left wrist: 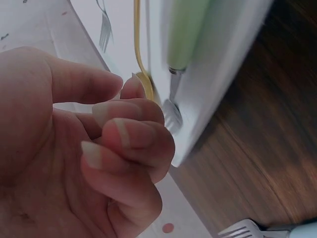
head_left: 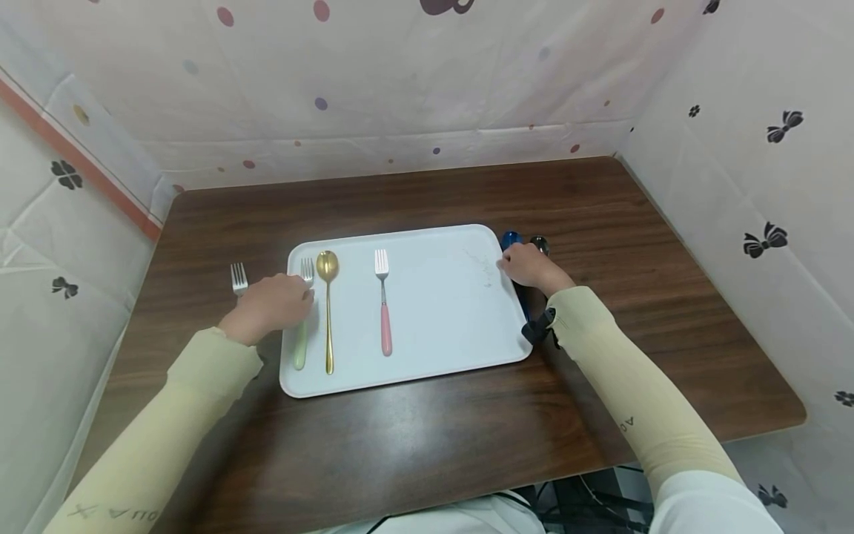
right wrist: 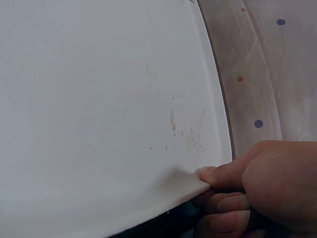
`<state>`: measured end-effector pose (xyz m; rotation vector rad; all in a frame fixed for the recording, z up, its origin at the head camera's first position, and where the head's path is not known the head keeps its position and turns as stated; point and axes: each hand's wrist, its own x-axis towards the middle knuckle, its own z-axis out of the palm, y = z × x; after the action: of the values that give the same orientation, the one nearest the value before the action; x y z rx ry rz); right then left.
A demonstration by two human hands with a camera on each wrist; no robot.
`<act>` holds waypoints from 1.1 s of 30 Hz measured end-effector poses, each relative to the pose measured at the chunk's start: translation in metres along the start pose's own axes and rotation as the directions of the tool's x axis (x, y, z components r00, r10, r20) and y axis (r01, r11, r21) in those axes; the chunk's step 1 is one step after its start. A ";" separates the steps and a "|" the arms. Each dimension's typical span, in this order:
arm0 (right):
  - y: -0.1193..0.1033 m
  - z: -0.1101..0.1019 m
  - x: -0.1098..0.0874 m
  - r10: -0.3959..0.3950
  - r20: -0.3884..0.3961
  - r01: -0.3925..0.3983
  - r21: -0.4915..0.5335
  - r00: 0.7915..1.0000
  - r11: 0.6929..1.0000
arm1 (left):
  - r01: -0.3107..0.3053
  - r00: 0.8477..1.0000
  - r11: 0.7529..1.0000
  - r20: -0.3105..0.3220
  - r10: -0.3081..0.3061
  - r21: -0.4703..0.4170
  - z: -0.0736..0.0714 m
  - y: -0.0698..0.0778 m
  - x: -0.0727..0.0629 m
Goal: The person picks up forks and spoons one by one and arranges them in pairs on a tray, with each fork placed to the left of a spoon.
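A white tray [head_left: 440, 319] lies on the wooden table. My right hand [head_left: 531, 268] pinches its right edge, thumb on top and curled fingers below, as the right wrist view shows. Over the tray's left edge hovers my left hand [head_left: 272, 305], its fingers loosely curled around nothing in the left wrist view. Beneath and beside it on the tray is a fork with a green handle [head_left: 300, 348], partly hidden in the head view. Right of that lie a gold spoon [head_left: 328, 311] and a fork with a pink handle [head_left: 385, 326].
Off the tray to the left is another fork [head_left: 239, 277], its pale blue handle [left wrist: 304, 231] visible in the left wrist view. By the tray's right side, a blue rounded end [head_left: 511, 239] and a dark one [head_left: 540, 243] show behind my right hand. Patterned sheets [head_left: 400, 81] border the table.
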<state>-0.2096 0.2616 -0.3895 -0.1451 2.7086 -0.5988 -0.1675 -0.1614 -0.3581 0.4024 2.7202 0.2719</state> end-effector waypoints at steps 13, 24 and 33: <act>0.000 0.000 0.001 0.001 0.005 -0.001 -0.022 1.000 1.000 | 0.013 1.000 1.000 0.009 -0.013 -0.015 0.001 -0.015 -0.001; 0.000 0.001 0.000 0.001 -0.004 -0.001 -0.010 1.000 1.000 | 0.025 0.999 1.000 0.025 -0.025 -0.014 0.006 -0.022 0.001; 0.001 0.002 0.001 0.011 0.011 -0.011 -0.021 1.000 1.000 | 0.025 0.999 1.000 0.026 -0.025 -0.011 0.006 -0.026 0.001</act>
<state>-0.2100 0.2613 -0.3917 -0.1385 2.7038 -0.5644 -0.1725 -0.1849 -0.3702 0.3661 2.6955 0.2731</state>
